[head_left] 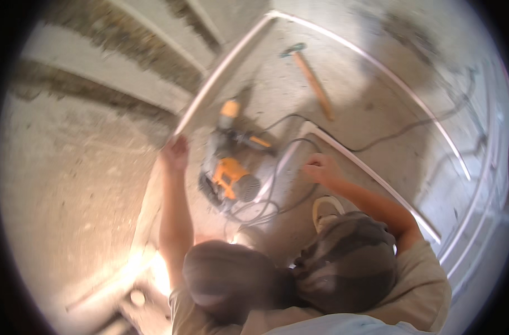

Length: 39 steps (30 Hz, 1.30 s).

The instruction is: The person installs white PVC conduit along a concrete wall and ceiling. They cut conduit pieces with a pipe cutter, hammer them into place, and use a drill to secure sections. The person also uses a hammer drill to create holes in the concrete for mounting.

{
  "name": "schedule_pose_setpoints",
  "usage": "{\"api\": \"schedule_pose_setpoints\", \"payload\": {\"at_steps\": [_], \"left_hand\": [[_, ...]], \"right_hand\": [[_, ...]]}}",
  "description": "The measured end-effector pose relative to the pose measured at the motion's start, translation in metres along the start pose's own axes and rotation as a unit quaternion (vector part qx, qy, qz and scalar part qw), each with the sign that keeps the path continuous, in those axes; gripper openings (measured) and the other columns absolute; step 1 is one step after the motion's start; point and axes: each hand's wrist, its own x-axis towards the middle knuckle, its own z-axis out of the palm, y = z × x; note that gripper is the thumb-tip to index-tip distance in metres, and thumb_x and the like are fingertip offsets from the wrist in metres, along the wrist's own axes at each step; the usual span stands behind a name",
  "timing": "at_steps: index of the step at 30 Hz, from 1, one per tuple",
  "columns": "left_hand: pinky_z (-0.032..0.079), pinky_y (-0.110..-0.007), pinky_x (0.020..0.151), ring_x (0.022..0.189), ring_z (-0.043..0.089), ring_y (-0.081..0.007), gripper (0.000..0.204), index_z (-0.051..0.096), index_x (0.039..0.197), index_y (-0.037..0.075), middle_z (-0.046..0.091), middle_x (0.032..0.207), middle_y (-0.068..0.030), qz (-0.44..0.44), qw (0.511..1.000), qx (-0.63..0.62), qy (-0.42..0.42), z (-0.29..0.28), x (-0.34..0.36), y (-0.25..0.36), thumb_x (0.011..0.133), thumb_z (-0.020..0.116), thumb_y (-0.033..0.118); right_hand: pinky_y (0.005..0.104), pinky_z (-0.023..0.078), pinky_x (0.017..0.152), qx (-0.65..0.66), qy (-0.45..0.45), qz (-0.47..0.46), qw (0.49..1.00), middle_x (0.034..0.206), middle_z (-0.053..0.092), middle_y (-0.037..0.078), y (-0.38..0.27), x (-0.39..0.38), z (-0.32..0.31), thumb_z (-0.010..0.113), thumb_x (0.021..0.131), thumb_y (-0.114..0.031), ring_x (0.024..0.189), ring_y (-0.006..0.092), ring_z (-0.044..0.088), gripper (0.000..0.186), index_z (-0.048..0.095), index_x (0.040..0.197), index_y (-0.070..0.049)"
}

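Note:
My left hand (175, 152) is closed round the lower left end of a thin white pipe (224, 70). From there the pipe runs away from me to a corner at the top, then bends and slopes down to the right. My right hand (321, 168) is curled closed above the floor, right of an orange and grey rotary hammer drill (232, 174); what its fingers hold, if anything, is hidden. Beside that hand lies a second bent white pipe (371, 177), with its corner just beyond the hand.
A hammer (313, 84) with a wooden handle lies on the concrete floor inside the larger pipe's bend. A dark cable (377, 144) loops from the drill across the floor. Grooves (92, 92) are cut into the wall at left. A bright light (159, 273) glares at lower left.

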Motion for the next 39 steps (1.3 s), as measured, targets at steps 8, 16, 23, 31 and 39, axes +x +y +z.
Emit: {"api": "schedule_pose_setpoints", "payload": {"at_steps": [8,16,23,31,39], "left_hand": [[0.054,-0.045,0.081,0.096,0.065,-0.0340,0.026,0.061,0.122,-0.003,0.065,0.110,-0.0204,-0.019,0.985,0.159,0.062,0.040,-0.060,0.002,0.103,0.056,0.014],[0.053,-0.046,0.083,0.096,0.065,-0.0349,0.026,0.061,0.120,-0.005,0.064,0.107,-0.0213,-0.021,0.984,0.168,0.055,0.045,-0.073,0.006,0.100,0.059,0.013],[0.053,-0.047,0.083,0.096,0.065,-0.0344,0.018,0.066,0.105,-0.005,0.066,0.102,-0.0251,0.032,0.971,0.235,0.021,0.036,-0.114,0.005,0.097,0.058,0.009],[0.056,-0.040,0.087,0.103,0.068,-0.0292,0.057,0.060,0.137,-0.003,0.068,0.126,-0.0219,0.269,0.683,0.670,-0.110,-0.064,-0.275,-0.043,0.097,0.073,0.035],[0.053,-0.038,0.087,0.104,0.064,-0.0245,0.084,0.036,0.150,0.001,0.060,0.126,-0.0179,-0.064,0.899,0.433,0.016,-0.113,-0.180,-0.078,0.089,0.082,0.035]], "right_hand": [[0.0253,0.035,0.045,0.078,-0.023,0.037,0.996,0.068,0.055,-0.001,-0.004,0.003,-0.003,0.064,0.097,-0.010,0.052,0.0068,0.047,0.014,0.065,0.106,0.000],[0.0245,0.041,0.049,0.004,-0.048,-0.008,0.999,0.075,0.062,0.002,-0.004,0.021,0.020,0.064,0.096,-0.010,0.060,0.0083,0.056,0.022,0.066,0.114,0.003],[0.0276,0.045,0.056,-0.087,-0.039,-0.066,0.993,0.076,0.065,0.003,-0.005,0.016,0.032,0.064,0.096,-0.014,0.064,0.0106,0.059,0.017,0.069,0.103,0.001],[0.0405,0.053,0.076,-0.274,-0.088,-0.255,0.923,0.101,0.070,0.018,-0.055,0.057,0.067,0.063,0.098,-0.020,0.084,0.0297,0.069,0.028,0.066,0.113,0.003],[0.0498,0.052,0.098,-0.536,0.059,-0.366,0.758,0.117,0.057,0.022,-0.043,0.119,0.148,0.079,0.084,-0.021,0.118,0.0416,0.061,0.049,0.052,0.118,0.001]]}}
